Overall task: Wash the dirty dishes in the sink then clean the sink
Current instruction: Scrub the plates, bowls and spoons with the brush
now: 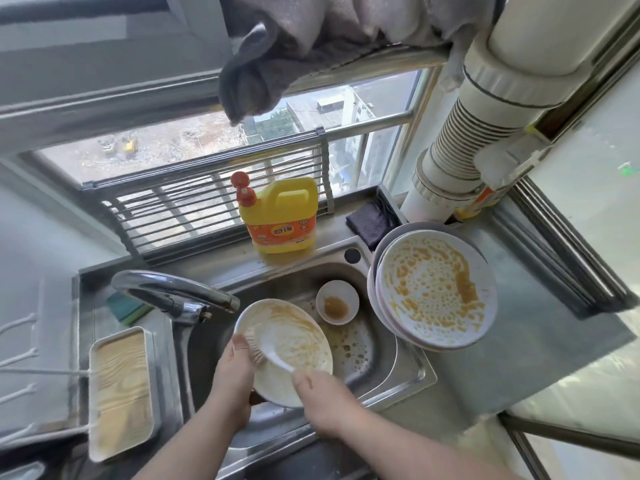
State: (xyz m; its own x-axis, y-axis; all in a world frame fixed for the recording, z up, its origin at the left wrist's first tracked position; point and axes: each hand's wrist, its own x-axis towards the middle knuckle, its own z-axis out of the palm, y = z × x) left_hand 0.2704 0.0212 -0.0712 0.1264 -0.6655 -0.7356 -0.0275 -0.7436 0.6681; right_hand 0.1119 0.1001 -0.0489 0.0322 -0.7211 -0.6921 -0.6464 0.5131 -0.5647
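In the head view, three sets of dirty dishes are counted: one plate (294, 341) held tilted over the sink (391, 362), one small bowl (337, 302) with brown residue standing in the basin behind it, and a stack of plates (433, 289) smeared with yellow sauce resting on the sink's right rim; how many plates are in the stack cannot be told. The held plate is gripped at its left edge by the left hand (235, 365), thumb laid over the rim and the other fingers hidden beneath. One white dish brush (266, 348) is held by its handle in the right hand (322, 396), fingers curled closed around it, with the bristles pressed against the plate's face near the left thumb. One chrome faucet (176, 292) is seen arching over the basin's left side, just above the plate. One yellow detergent bottle (278, 216) stands on the ledge behind the sink, one green sponge (126, 308) lies behind the faucet, one dark cloth (372, 220) lies beside the stack, and one rectangular tray (121, 393) sits on the left counter.
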